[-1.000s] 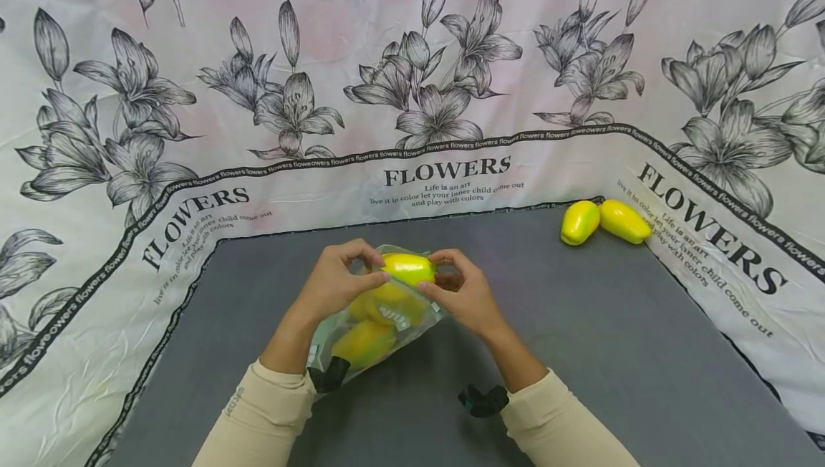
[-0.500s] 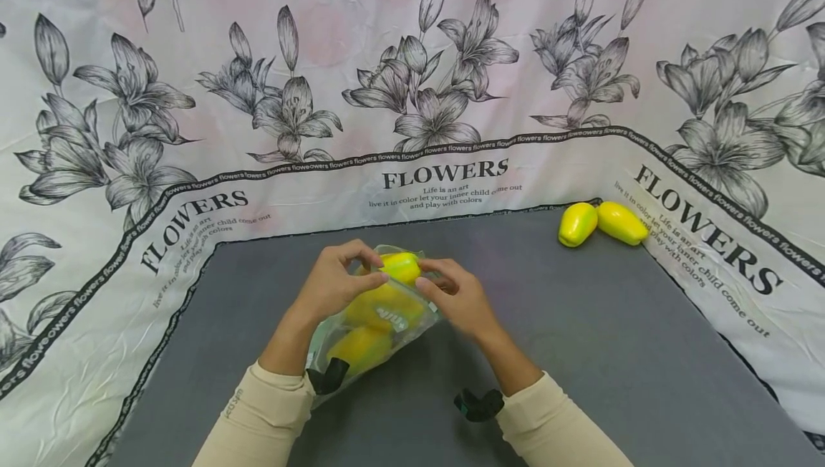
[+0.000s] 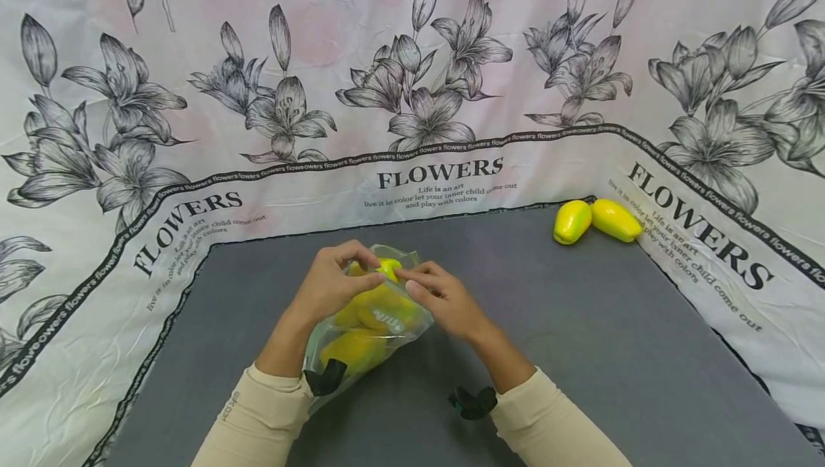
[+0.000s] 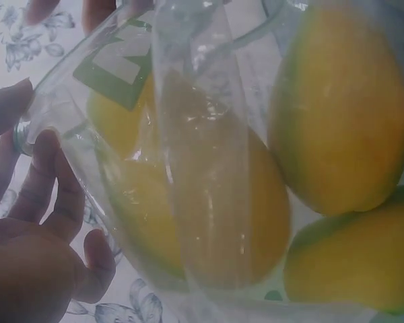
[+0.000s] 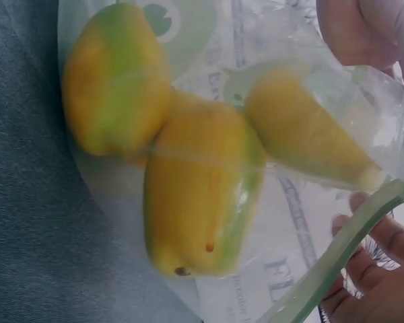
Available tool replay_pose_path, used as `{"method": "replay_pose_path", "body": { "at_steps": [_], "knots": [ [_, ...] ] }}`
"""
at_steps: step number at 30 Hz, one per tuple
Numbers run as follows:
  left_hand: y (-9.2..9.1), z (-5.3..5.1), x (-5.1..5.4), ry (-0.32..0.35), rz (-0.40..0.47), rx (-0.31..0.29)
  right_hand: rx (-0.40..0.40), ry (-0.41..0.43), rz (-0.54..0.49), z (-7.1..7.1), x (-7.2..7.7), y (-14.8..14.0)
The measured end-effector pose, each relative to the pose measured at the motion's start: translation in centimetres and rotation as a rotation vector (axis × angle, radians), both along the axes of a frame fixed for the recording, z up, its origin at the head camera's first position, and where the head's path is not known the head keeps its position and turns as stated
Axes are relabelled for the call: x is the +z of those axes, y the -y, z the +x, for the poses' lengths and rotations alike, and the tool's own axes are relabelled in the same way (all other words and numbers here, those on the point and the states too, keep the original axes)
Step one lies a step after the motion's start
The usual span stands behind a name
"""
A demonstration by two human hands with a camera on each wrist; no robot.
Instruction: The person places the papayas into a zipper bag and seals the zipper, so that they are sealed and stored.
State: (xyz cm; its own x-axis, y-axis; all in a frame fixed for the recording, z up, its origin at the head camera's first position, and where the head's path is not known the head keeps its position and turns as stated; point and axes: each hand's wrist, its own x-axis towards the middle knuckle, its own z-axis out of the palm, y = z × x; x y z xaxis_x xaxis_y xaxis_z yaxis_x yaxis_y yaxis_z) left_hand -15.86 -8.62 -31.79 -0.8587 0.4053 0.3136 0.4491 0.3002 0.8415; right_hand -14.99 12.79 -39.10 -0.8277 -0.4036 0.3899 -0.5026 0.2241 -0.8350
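Note:
A clear zip bag (image 3: 370,320), with white and green print, holds several yellow-green mango-shaped fruits (image 5: 205,192). My left hand (image 3: 336,277) pinches the rim of its mouth between thumb and fingers; the left wrist view shows that hand (image 4: 44,215) at the bag's edge. At the opening, one more fruit (image 3: 389,268) shows only its bright end, the rest inside the bag. The extended fingers of my right hand (image 3: 445,299) touch that end. In the right wrist view my right hand (image 5: 380,269) lies partly behind the green zip edge.
Two more yellow-green fruits (image 3: 572,222) lie side by side at the far right corner of the dark grey table (image 3: 580,338). A white cloth (image 3: 438,191) printed with flowers stands round the table's back and sides. Black wrist straps (image 3: 473,402) hang below the sleeves.
The fruit at the mouth has gone left and deeper into the bag. My right hand has followed leftward, its fingers going from gripping the fruit to pushing it. My left hand keeps its hold.

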Motion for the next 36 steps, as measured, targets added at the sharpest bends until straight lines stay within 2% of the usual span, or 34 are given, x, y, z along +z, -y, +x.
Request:
{"method": "replay_pose_path", "body": {
  "at_steps": [2,4,7,11,16,19,22,24,26,30,36],
  "knots": [
    [0.0,0.0,0.0,-0.001,0.002,-0.002,0.028,0.026,0.03,-0.2,0.1,0.2],
    [0.0,0.0,-0.1,-0.003,0.003,-0.009,0.047,0.027,0.036,-0.9,-0.8,0.1],
    [0.0,0.1,-0.2,-0.001,0.007,-0.02,0.029,0.009,0.013,-1.4,-1.8,-0.1],
    [-0.1,0.1,-0.2,-0.001,0.014,-0.019,0.007,-0.029,-0.021,-1.3,-2.0,-0.6],
    [-0.1,0.1,-0.3,-0.006,0.015,-0.01,0.035,-0.049,-0.021,-1.2,-1.8,-0.7],
    [-0.1,0.0,-0.4,-0.009,0.012,-0.014,0.073,-0.03,-0.023,-1.3,-1.8,-0.6],
    [0.0,0.0,-0.5,-0.014,0.01,-0.011,0.166,0.028,-0.035,-1.4,-1.7,-0.3],
    [0.0,0.1,-0.5,-0.017,0.007,-0.009,0.182,0.055,-0.024,-1.5,-1.7,-0.2],
    [0.1,0.1,-0.4,-0.023,0.005,-0.012,0.157,0.067,-0.024,-1.4,-1.6,-0.2],
    [0.1,0.1,-0.3,-0.024,-0.008,-0.005,0.037,0.018,-0.044,-1.4,-1.6,-0.8],
    [0.6,-1.3,-2.3,0.001,-0.041,0.033,-0.06,-0.036,-0.149,-1.5,-1.7,-2.3]
  ]
}}
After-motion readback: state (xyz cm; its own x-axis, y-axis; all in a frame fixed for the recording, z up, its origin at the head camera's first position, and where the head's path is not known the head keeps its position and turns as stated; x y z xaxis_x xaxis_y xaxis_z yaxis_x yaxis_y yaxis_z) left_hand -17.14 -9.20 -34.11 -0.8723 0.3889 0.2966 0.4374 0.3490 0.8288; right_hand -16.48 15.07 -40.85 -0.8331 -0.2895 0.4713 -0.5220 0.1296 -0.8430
